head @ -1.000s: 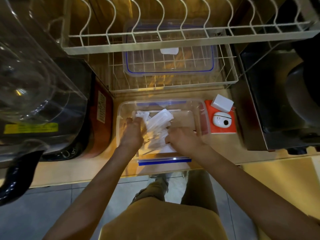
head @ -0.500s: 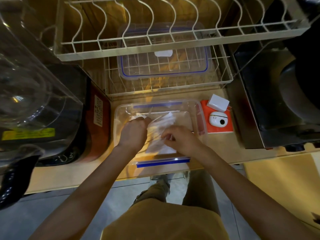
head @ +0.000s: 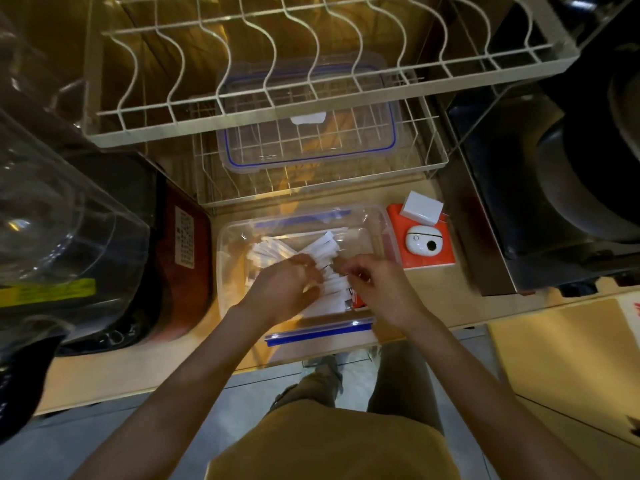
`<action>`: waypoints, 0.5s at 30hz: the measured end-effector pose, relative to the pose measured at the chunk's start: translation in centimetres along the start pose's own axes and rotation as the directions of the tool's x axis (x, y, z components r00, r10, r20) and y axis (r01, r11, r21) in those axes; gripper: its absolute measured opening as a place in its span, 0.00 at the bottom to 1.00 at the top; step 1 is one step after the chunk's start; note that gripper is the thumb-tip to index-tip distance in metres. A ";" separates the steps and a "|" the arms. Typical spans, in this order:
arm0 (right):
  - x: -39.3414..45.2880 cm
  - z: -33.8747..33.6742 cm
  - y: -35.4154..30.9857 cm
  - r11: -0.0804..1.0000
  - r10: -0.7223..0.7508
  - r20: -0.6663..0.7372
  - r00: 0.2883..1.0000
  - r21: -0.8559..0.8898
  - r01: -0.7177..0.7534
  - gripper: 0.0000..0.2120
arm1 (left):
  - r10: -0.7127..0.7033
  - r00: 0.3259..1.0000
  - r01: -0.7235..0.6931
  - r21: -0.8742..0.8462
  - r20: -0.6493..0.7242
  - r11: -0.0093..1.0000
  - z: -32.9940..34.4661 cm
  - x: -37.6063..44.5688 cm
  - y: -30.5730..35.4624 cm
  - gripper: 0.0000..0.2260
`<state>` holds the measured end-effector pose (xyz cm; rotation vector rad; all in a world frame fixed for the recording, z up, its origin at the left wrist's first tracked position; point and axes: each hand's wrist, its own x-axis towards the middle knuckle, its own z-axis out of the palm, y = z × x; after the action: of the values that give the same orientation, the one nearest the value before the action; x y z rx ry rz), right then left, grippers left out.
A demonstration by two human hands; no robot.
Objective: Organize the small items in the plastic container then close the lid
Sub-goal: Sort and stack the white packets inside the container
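Note:
A clear plastic container (head: 227, 271) with blue clips stands open on the wooden counter in front of me. Inside lie several small white packets (head: 320, 247), some fanned toward the far side. Both hands are inside the container. My left hand (head: 284, 289) grips a bunch of packets on the left. My right hand (head: 375, 284) pinches packets in the middle, close to the left hand. A red item (head: 358, 301) shows near the front right corner under the right hand. The clear lid with a blue seal (head: 308, 140) lies in the wire rack behind the container.
A two-tier wire dish rack (head: 311, 109) overhangs the back of the counter. An orange box (head: 427, 252) with a white earbud case (head: 422, 240) and a small white box (head: 422, 207) sits right of the container. Dark appliances (head: 104, 258) flank both sides.
Both hands have moved closer together over the packets, and the packets have been shuffled; more of them now fan toward the far right. The view has shifted slightly.

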<state>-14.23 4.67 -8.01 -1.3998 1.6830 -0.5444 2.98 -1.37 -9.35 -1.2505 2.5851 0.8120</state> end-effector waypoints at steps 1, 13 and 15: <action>0.0 0.2 0.1 1.000 0.001 0.004 1.000 -0.002 -0.001 0.14 | -0.010 0.999 0.010 0.000 -0.041 1.000 -0.2 0.3 -0.1 0.12; 1.2 1.2 0.1 0.887 0.081 0.219 0.972 -0.461 0.030 0.31 | -0.136 0.990 0.138 0.032 -0.044 0.990 2.0 3.7 -1.7 0.36; 1.3 1.0 0.1 0.868 0.056 0.227 0.972 -0.492 0.065 0.31 | -0.171 0.984 0.167 -0.091 -0.041 0.982 1.8 3.4 -2.1 0.35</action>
<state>-13.50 3.66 -9.08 -1.7526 1.6889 0.0749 2.26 -3.76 -12.96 -1.5094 2.4608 0.8792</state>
